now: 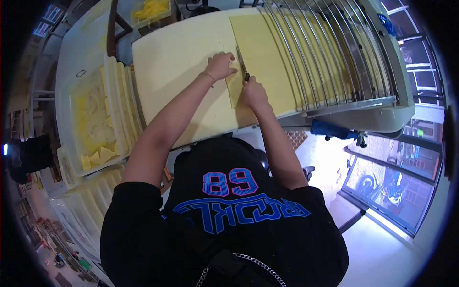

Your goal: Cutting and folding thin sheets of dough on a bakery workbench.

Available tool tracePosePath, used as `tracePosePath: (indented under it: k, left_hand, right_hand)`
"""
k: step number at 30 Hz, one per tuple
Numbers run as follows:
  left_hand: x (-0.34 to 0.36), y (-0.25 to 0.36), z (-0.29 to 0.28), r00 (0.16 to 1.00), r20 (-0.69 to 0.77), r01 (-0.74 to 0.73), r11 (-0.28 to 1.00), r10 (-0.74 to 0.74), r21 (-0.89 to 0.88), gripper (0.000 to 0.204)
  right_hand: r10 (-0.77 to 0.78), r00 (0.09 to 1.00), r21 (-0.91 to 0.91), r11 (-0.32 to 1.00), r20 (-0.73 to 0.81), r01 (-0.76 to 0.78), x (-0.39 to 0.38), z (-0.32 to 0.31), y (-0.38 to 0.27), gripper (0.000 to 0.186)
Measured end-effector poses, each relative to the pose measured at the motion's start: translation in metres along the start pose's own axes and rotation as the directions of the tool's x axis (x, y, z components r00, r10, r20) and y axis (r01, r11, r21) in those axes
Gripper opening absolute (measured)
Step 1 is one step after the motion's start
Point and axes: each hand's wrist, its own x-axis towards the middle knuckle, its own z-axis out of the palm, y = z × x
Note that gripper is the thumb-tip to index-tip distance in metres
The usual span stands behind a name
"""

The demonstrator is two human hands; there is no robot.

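A flat sheet of yellow dough [263, 52] lies on the pale belt [177, 57] of a dough sheeter, its left edge running away from me. My right hand [255, 93] is closed round the dark handle of a knife [242, 64]. The blade points away from me, along the dough near its left edge. My left hand [221, 66] rests at that edge, left of the blade. Its thumb and forefinger are apart, with a pale bit of the sheet's edge between them. Whether the fingertips press on the dough is hard to make out.
Metal guard bars [308, 52] arch over the dough at the right. At the left stands a clear plastic tub [79, 129] with yellow dough pieces, beside several stacked pale trays [125, 95]. Another bin [152, 10] with yellow scraps stands at the back left. Glass doors [392, 182] are at the right.
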Motion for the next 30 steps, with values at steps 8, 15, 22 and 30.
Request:
tracePosePath:
  k: [8, 15, 22, 30]
  left_hand:
    - [0.019, 0.001, 0.006, 0.990, 0.137, 0.008, 0.984, -0.032, 0.177, 0.027]
    - [-0.064, 0.001, -0.041, 0.993, -0.101, 0.011, 0.875, -0.068, -0.484, 0.017]
    - [-0.206, -0.082, -0.061, 0.808, -0.030, 0.444, 0.641, -0.589, -0.626, 0.026]
    - [-0.235, -0.109, -0.052, 0.794, -0.207, 0.351, 0.709, -0.572, -0.611, 0.024]
  right_hand:
    - [0.077, 0.969, -0.031, 0.997, 0.234, -0.072, -0.171, -0.022, 0.054, 0.023]
    - [0.133, 0.919, 0.020, 0.988, 0.371, -0.150, -0.216, -0.064, 0.048, 0.024]
    - [-0.088, 0.973, 0.015, 0.996, 0.214, 0.087, -0.147, -0.014, -0.033, 0.027]
    - [-0.220, 0.943, -0.070, 0.967, 0.251, 0.245, -0.099, 0.014, -0.119, 0.026]
